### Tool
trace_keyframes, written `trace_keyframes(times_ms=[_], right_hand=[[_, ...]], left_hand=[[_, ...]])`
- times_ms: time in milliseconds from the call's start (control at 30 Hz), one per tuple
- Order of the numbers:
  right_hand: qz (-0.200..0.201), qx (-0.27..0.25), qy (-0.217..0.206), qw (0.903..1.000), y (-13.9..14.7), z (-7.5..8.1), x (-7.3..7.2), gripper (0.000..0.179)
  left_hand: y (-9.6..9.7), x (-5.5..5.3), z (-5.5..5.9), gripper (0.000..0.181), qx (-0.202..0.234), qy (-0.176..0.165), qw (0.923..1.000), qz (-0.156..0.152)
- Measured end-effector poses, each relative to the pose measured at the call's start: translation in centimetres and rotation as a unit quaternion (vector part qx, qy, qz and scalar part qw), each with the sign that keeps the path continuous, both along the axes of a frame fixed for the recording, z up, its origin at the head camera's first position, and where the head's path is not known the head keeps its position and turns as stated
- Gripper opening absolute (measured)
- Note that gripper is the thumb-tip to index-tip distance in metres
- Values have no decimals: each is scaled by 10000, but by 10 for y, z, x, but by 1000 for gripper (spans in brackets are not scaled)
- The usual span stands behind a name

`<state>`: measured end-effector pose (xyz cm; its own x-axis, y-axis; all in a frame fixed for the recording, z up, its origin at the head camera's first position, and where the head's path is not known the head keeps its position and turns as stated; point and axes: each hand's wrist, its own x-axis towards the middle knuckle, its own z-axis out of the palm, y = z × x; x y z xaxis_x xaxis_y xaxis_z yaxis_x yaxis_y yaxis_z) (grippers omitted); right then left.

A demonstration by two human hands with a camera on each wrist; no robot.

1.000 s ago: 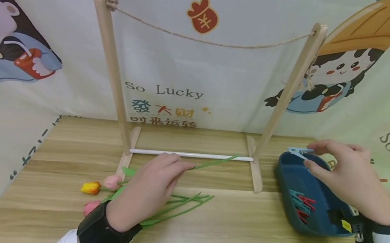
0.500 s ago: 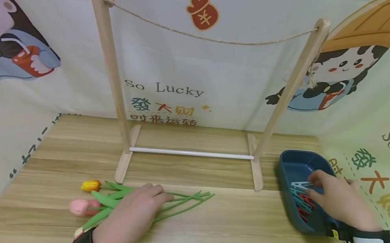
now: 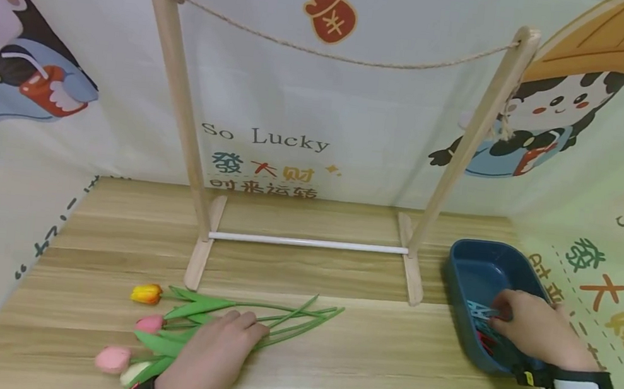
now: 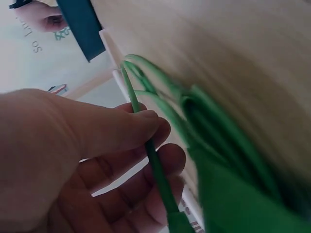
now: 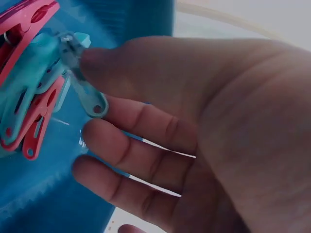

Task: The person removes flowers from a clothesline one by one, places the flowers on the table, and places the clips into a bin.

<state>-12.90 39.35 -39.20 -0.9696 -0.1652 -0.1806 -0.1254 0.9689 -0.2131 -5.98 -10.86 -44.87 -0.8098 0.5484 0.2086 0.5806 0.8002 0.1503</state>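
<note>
On the table's near left lie several artificial tulips: a yellow tulip [image 3: 146, 294], pink ones and a pale one with green leaves. Over their stems is my left hand [image 3: 218, 352]; the left wrist view shows its thumb and forefinger pinching one green tulip stem [image 4: 154, 162]. My right hand [image 3: 540, 326] reaches into the dark blue tray [image 3: 456, 260]. Between its thumb and forefinger it pinches a light blue clothespin [image 5: 88, 94]. Beside that clothespin lie several others, including a red clothespin [image 5: 41, 119]. The pale tulip is partly hidden by leaves.
Behind the tulips stands a wooden frame [image 3: 184, 105] with a white crossbar [image 3: 307, 243] low down. A slack twine [image 3: 360, 62] hangs between the tops of its posts. Printed cloth [image 3: 374, 144] forms the backdrop on three sides.
My right hand has lowered the light blue clothespin from above the tray's rim down among the others. My left hand has come down and nearer with the stem, and the pink tulips have shifted left.
</note>
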Motion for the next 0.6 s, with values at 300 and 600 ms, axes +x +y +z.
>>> trace_keyframes(times_ms=[300,600], right_hand=[[-16,106,-176,9998,-2,4,1,24],[-51,187,-305,9993,-5,5,6,31]], left_hand=[[1,-3,-10,30,-29,145,9997,187],[-2,-1,-11,18,159,292,9993,171]])
